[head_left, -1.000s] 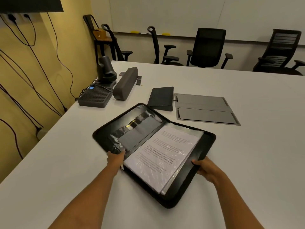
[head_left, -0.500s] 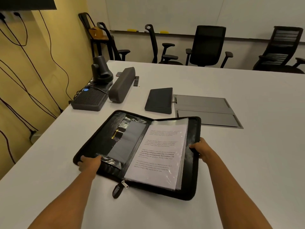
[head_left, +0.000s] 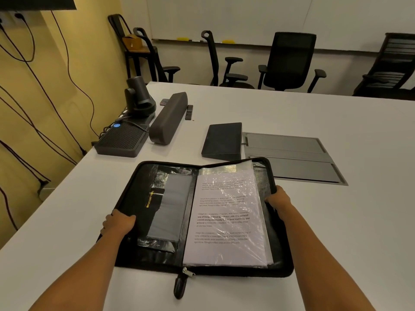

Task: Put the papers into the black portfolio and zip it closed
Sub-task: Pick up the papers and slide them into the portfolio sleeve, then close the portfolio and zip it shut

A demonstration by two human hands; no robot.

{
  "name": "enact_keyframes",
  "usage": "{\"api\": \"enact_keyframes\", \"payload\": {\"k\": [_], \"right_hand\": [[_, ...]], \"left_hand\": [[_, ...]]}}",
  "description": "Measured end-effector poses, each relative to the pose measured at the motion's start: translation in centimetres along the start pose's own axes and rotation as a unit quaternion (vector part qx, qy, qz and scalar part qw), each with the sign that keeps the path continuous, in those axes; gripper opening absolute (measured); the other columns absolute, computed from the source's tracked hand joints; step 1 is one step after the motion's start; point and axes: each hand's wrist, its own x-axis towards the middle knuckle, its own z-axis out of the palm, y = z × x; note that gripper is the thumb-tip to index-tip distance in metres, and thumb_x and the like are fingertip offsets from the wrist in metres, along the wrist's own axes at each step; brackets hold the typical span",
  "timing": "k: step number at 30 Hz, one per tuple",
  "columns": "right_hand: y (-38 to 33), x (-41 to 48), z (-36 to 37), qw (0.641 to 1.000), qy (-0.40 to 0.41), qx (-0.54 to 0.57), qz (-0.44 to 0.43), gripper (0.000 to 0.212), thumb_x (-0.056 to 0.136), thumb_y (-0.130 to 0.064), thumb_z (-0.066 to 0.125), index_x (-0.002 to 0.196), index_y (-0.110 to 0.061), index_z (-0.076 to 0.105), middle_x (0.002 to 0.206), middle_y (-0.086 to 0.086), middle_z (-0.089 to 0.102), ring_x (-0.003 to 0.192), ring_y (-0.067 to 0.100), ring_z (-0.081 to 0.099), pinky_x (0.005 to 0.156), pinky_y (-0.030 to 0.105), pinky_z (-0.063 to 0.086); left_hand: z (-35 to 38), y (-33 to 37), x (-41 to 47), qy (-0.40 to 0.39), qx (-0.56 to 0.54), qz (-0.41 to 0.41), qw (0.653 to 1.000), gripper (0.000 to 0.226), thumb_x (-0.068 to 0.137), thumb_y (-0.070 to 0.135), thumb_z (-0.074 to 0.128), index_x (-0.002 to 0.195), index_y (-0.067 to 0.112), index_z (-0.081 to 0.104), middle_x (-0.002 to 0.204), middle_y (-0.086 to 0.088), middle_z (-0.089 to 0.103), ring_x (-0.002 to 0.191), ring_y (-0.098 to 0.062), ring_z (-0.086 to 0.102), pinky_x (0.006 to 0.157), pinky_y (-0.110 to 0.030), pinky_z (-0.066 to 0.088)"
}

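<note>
I have the black portfolio [head_left: 157, 212] lying open and flat on the white table [head_left: 336, 221], square to me, spine running away from me. The papers [head_left: 226, 218] sit on its right half under a crinkled clear sleeve, already inside the case. My left hand [head_left: 118, 224] is on the left cover's outer edge, fingers curled around it in a grip; my right hand [head_left: 277, 198] is on the right cover's outer edge, fingers wrapped over the rim and holding it. The zipper pull [head_left: 180, 286] hangs off the near end of the spine, lying on the table toward me.

By my reading the papers are in and the step in hand is folding the case shut. To do it well I would pick one cover to swing — probably the left, since it carries no loose sheets — and keep the right half pressed flat so the stack does not slide. The sleeve's top corner rises close to the far rim, so I would check that no plastic or paper edge pokes past the zipper teeth before the halves meet; anything caught there will jam the slider. Once closed, I'd pin the case with one hand and draw the pull around with the other, slowing at the corners.

The tablet-like pad [head_left: 222, 141] just beyond the far edge is near but apart — it should not obstruct the fold.
</note>
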Motion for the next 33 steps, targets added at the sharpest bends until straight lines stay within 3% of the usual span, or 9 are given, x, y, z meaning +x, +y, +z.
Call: {"api": "enact_keyframes", "payload": {"k": [7, 14, 18, 21, 23, 28, 33], "right_hand": [[0.8, 1.4, 0.8, 0.998, -0.051, -0.024, 0.014, 0.059, 0.088, 0.003, 0.046, 0.142, 0.0, 0.023, 0.141, 0.024, 0.039, 0.127, 0.041, 0.04, 0.105, 0.046, 0.039], [2.2, 1.0, 2.0, 0.996, -0.069, -0.065, 0.004, 0.059, 0.083, -0.002, 0.057, 0.135, 0.007, 0.031, 0.14, 0.023, 0.038, 0.125, 0.04, 0.042, 0.104, 0.049, 0.041], [3.5, -0.1, 2.6, 0.981, -0.14, -0.136, -0.002, 0.073, 0.089, -0.012, 0.057, 0.145, 0.004, 0.014, 0.155, 0.018, 0.015, 0.143, 0.033, 0.02, 0.117, 0.042, 0.024], [4.2, -1.1, 2.9, 0.973, -0.146, -0.176, -0.019, 0.072, 0.092, -0.018, 0.053, 0.146, 0.002, 0.009, 0.158, 0.016, 0.005, 0.146, 0.029, 0.008, 0.119, 0.038, 0.014], [4.4, -2.0, 2.8, 0.973, -0.147, -0.174, -0.024, 0.071, 0.092, -0.019, 0.053, 0.147, 0.001, 0.011, 0.157, 0.016, 0.008, 0.146, 0.03, 0.01, 0.119, 0.039, 0.016], [3.7, -4.3, 2.2, 0.981, -0.152, -0.107, -0.05, 0.061, 0.091, -0.016, 0.056, 0.143, -0.003, 0.028, 0.147, 0.017, 0.036, 0.133, 0.033, 0.039, 0.108, 0.041, 0.035], [2.2, -6.8, 0.9, 0.979, -0.179, -0.029, -0.091, 0.06, 0.093, -0.021, 0.054, 0.145, -0.011, 0.026, 0.151, 0.013, 0.03, 0.137, 0.031, 0.034, 0.113, 0.044, 0.032]], "left_hand": [[-0.3, -0.3, 1.2, 0.031, 0.002, -0.052, 0.998, 0.07, 0.089, 0.038, 0.06, 0.139, -0.002, 0.031, 0.142, -0.025, 0.037, 0.13, -0.041, 0.039, 0.107, -0.049, 0.034], [-3.1, 0.6, 1.8, 0.076, 0.002, -0.084, 0.994, 0.066, 0.089, 0.046, 0.056, 0.133, -0.002, 0.043, 0.137, -0.026, 0.038, 0.126, -0.04, 0.039, 0.105, -0.046, 0.034], [-4.6, 3.0, 0.1, 0.106, -0.005, -0.058, 0.993, 0.061, 0.091, 0.037, 0.055, 0.136, -0.001, 0.038, 0.141, -0.023, 0.037, 0.129, -0.04, 0.038, 0.109, -0.048, 0.027], [-5.5, 5.1, -2.0, 0.117, 0.018, -0.027, 0.993, 0.059, 0.092, 0.031, 0.054, 0.138, 0.002, 0.033, 0.142, -0.021, 0.04, 0.13, -0.039, 0.039, 0.11, -0.048, 0.026], [-6.2, 6.3, -3.6, 0.119, 0.031, 0.004, 0.992, 0.056, 0.092, 0.025, 0.054, 0.138, 0.002, 0.032, 0.141, -0.02, 0.042, 0.129, -0.038, 0.041, 0.109, -0.047, 0.028], [-8.4, 8.8, -8.0, 0.126, 0.077, 0.088, 0.985, 0.043, 0.095, 0.021, 0.051, 0.132, 0.003, 0.041, 0.132, -0.02, 0.05, 0.119, -0.036, 0.051, 0.097, -0.043, 0.043], [-9.4, 11.6, -12.9, 0.073, 0.051, 0.209, 0.974, 0.042, 0.096, 0.022, 0.047, 0.135, 0.005, 0.045, 0.134, -0.019, 0.051, 0.121, -0.037, 0.05, 0.097, -0.043, 0.043]]}}
